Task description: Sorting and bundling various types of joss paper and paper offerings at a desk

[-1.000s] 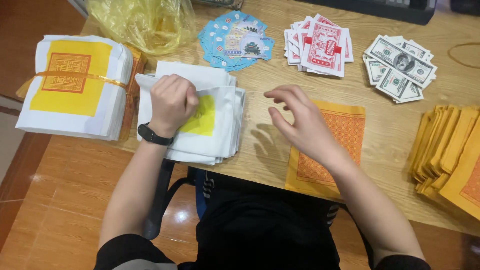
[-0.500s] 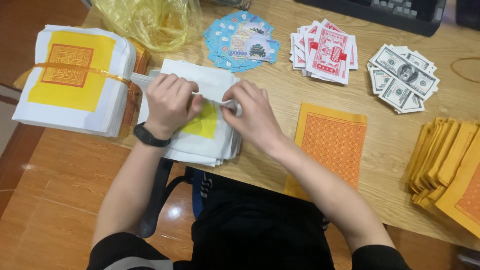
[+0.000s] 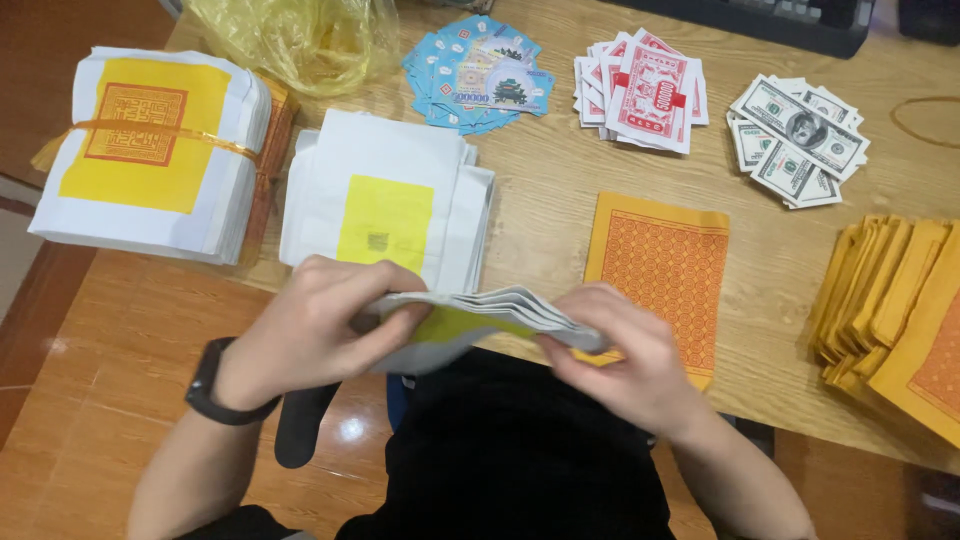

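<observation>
My left hand (image 3: 320, 325) and my right hand (image 3: 625, 350) hold a thin bunch of white paper sheets with yellow squares (image 3: 480, 315) between them, over the near table edge. The bunch sags and its edges fan out. Just behind it lies the loose pile of the same white sheets (image 3: 385, 205), a yellow square on top. A black watch (image 3: 215, 385) is on my left wrist. To the right of my right hand lies an orange patterned sheet (image 3: 665, 270) flat on the wooden table (image 3: 545, 200).
A bound stack of white and yellow paper (image 3: 150, 150) sits at the left. Behind are a yellow plastic bag (image 3: 300, 35), blue notes (image 3: 475, 75), red and white notes (image 3: 640, 90) and grey banknotes (image 3: 800, 135). Folded orange sheets (image 3: 895, 300) lie at the right.
Both hands have lifted a bunch of sheets off the loose pile and drawn it toward me, to the table's near edge. Earlier my right hand hovered over the orange sheet.
</observation>
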